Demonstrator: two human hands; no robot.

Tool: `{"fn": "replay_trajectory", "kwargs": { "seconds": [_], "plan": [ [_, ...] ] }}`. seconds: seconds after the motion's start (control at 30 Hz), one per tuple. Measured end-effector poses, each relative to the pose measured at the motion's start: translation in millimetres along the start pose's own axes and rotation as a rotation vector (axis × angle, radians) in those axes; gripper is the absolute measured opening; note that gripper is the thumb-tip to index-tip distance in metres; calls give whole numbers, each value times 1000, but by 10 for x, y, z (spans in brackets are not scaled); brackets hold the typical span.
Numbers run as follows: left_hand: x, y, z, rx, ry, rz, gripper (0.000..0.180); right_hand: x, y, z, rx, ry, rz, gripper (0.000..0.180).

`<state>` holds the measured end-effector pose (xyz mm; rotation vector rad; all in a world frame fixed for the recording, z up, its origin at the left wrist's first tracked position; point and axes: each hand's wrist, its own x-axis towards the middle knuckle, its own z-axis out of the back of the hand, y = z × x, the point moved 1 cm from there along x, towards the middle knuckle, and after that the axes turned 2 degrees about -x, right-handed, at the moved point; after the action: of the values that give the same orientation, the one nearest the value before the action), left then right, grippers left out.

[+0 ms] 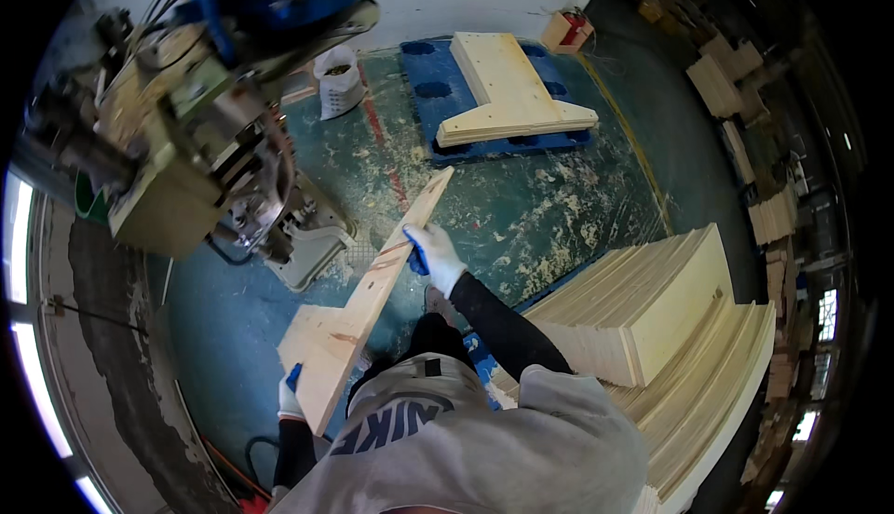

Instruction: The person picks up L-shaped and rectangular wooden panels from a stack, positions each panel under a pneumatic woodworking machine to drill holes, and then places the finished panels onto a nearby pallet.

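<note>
A T-shaped wooden board is held tilted in front of my body, its long edge running from lower left to upper right. My left hand, in a white glove with blue on the fingers, grips its wide end. Higher up, my right hand, gloved the same way, is closed around the edge of the narrower part. Some fingers of both hands are hidden behind the wood. To the left of the board's upper part stands a machine with a pale metal base.
A stack of similar T-shaped boards lies on a blue pallet ahead. Large board stacks stand close on my right. A white sack sits behind the machine. Wood dust litters the green floor.
</note>
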<state>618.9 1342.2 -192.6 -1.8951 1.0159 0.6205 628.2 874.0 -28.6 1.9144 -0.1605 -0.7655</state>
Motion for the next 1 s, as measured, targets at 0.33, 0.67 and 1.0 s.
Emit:
{"fn": "replay_trajectory", "kwargs": {
  "seconds": [0.33, 0.67, 1.0],
  "plan": [
    [1930, 646, -4107, -32, 287, 95, 42, -74, 1280, 3734, 102, -766, 361, 22],
    [3152, 436, -7250, 249, 411, -437, 41, 479, 2393, 4698, -112, -897, 560, 21],
    [4490, 470, -10224, 473, 665, -434, 41, 3649, 3357, 6030, -573, -728, 376, 45]
  ]
}}
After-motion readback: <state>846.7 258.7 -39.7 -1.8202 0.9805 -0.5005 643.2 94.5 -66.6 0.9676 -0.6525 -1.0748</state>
